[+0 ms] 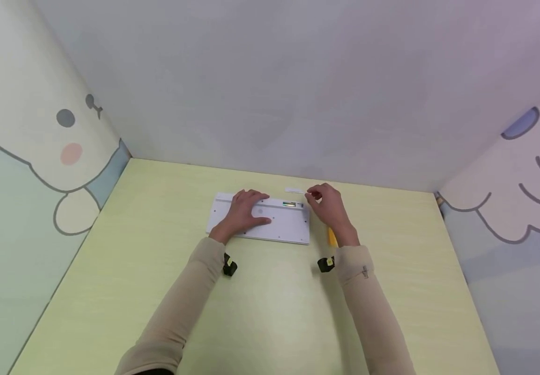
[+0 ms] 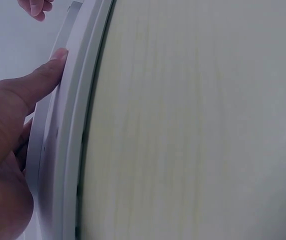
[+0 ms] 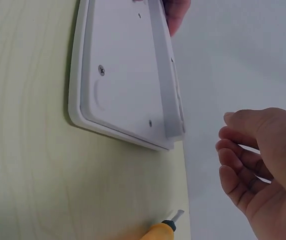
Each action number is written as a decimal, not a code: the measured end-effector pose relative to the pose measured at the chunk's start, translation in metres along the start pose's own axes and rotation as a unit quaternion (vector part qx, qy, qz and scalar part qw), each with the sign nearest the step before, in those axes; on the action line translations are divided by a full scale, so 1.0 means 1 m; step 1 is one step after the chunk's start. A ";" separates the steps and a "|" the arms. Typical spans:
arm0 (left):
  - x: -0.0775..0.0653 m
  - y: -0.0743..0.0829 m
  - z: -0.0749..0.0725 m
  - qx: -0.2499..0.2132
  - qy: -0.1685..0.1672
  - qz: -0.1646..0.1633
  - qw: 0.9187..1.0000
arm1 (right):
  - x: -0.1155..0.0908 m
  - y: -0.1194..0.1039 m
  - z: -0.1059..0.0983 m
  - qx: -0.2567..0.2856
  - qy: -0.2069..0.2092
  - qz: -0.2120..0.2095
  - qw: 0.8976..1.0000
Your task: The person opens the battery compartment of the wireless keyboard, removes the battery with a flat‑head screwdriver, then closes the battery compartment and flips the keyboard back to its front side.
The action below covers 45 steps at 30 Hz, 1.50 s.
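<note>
A white keyboard (image 1: pixel 279 224) lies underside up, its raised ridge along the far side. At the ridge's right end, an uncovered battery slot (image 1: pixel 300 205) shows a green and gold battery (image 1: pixel 289 204). My left hand (image 1: pixel 242 212) holds the keyboard's left half, thumb (image 2: pixel 53 70) flat on the underside and fingers over the far edge. Just off the far right corner hovers my right hand (image 1: pixel 328 205). In the right wrist view its fingers (image 3: pixel 238 185) are loosely curled, with nothing visible between them and the thumb.
A small white strip (image 1: pixel 294 190), like a battery cover, lies behind the keyboard. A screwdriver with a yellow handle (image 3: pixel 159 232) lies to the right, partly under my right forearm. Grey wall (image 1: pixel 270 104) rises behind the pale wooden table (image 1: pixel 270 312).
</note>
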State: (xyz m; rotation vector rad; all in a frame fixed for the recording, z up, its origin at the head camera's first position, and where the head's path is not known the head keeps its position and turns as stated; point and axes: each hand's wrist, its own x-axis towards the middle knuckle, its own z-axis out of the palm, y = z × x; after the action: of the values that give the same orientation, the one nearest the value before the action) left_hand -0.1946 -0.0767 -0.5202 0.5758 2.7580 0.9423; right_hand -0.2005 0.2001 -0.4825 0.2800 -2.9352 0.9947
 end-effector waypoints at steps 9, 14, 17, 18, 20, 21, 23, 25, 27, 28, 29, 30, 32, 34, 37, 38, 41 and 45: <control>-0.002 -0.004 0.004 -0.006 0.001 -0.003 1.000 | -0.022 0.008 -0.001 0.007 0.003 0.031 0.999; -0.003 -0.006 0.006 -0.006 0.000 0.000 1.000 | -0.037 0.013 -0.002 0.016 0.018 0.051 0.998; -0.003 -0.006 0.006 -0.004 0.002 0.001 1.000 | -0.045 0.017 -0.002 0.019 0.027 0.058 0.998; -0.003 -0.006 0.006 -0.003 0.003 0.002 1.000 | -0.047 0.019 -0.002 0.020 0.029 0.061 0.997; -0.002 -0.007 0.006 -0.001 0.004 0.002 1.000 | -0.051 0.023 -0.002 0.022 0.032 0.071 0.997; -0.002 -0.007 0.006 -0.001 0.006 0.003 1.000 | -0.052 0.024 -0.002 0.021 0.033 0.076 0.996; -0.002 -0.007 0.005 0.000 0.006 0.003 1.000 | -0.056 0.027 -0.003 0.020 0.036 0.089 0.995; -0.002 -0.006 0.005 0.001 0.005 0.003 1.000 | -0.059 0.030 -0.004 0.017 0.034 0.104 0.994; -0.002 -0.006 0.004 0.002 0.003 0.004 1.000 | -0.062 0.032 -0.005 0.014 0.031 0.119 0.992; -0.002 -0.006 0.004 0.003 0.003 0.003 1.000 | -0.064 0.033 -0.005 0.013 0.028 0.127 0.991; -0.002 -0.005 0.004 0.003 0.003 0.003 1.000 | -0.065 0.033 -0.005 0.011 0.025 0.134 0.991; -0.002 -0.005 0.004 0.004 0.003 0.003 1.000 | -0.067 0.034 -0.005 0.011 0.023 0.140 0.990; -0.001 -0.005 0.004 0.003 0.004 0.003 1.000 | -0.069 0.036 -0.006 0.013 0.022 0.150 0.988; -0.001 -0.005 0.003 0.000 0.004 0.003 1.000 | -0.071 0.037 -0.005 0.012 0.021 0.160 0.987; -0.001 -0.006 0.003 -0.002 0.004 0.003 1.000 | -0.073 0.039 -0.005 0.009 0.019 0.166 0.986; -0.001 -0.006 0.003 -0.003 0.004 0.004 1.000 | -0.073 0.040 -0.004 0.009 0.019 0.168 0.986; -0.001 -0.005 0.002 -0.006 0.005 0.005 1.000 | -0.075 0.041 -0.004 0.009 0.017 0.174 0.985; -0.001 -0.004 0.002 -0.008 0.005 0.004 1.000 | -0.075 0.041 -0.004 0.008 0.014 0.186 0.982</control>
State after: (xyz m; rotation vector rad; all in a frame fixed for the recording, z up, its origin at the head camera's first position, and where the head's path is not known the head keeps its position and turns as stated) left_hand -0.1946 -0.0793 -0.5244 0.5809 2.7571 0.9711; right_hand -0.1340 0.2467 -0.5108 -0.2946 -3.0168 1.0431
